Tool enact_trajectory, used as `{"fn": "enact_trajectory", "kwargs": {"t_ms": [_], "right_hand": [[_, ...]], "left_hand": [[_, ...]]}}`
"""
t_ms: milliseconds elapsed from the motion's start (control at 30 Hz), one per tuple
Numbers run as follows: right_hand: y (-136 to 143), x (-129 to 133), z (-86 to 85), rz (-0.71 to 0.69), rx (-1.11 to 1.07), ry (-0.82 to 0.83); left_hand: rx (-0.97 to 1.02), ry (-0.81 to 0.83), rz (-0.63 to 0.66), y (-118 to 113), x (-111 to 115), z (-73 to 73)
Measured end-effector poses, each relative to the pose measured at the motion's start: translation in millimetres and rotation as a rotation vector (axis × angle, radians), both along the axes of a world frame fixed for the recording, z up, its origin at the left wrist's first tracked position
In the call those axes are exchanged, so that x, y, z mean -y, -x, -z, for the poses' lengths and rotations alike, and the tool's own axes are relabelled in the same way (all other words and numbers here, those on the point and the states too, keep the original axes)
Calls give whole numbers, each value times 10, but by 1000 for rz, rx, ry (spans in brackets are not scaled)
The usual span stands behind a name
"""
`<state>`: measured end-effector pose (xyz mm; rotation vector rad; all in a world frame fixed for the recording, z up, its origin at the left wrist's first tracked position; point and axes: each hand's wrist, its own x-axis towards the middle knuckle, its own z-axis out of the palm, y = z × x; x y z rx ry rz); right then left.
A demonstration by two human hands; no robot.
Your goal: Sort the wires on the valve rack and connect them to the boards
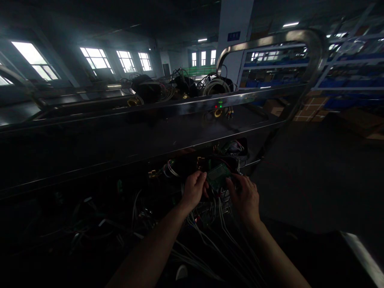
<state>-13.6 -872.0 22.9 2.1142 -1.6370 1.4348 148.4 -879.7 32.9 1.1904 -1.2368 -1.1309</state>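
Note:
A green circuit board (219,176) with a grey display-like panel is held up between my two hands. My left hand (194,187) pinches its left edge with thumb and fingers. On the opposite side, my right hand (244,195) has its thumb and fingers closed about the board's right edge. Pale wires (222,212) hang below the board and run down toward the floor. Just behind it, brass fittings (200,161) and dark parts with cables sit on the cart's lower shelf, much of it lost in shadow.
A metal cart shelf (120,124) with a bent tube handle (318,52) spans the view. Wire coils (217,86) and brass-ended devices lie on its top. Tangled wires (93,224) fill the dark lower left. Cartons (312,108) and storage racks (279,62) stand at right.

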Motion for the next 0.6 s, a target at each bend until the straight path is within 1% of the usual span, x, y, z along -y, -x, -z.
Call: {"fn": "enact_trajectory", "kwargs": {"t_ms": [333, 600], "right_hand": [[12, 11, 18, 25, 10, -24], [6, 11, 13, 13, 18, -44]], "left_hand": [[1, -8, -4, 14, -4, -19], [1, -5, 1, 13, 3, -7]]}}
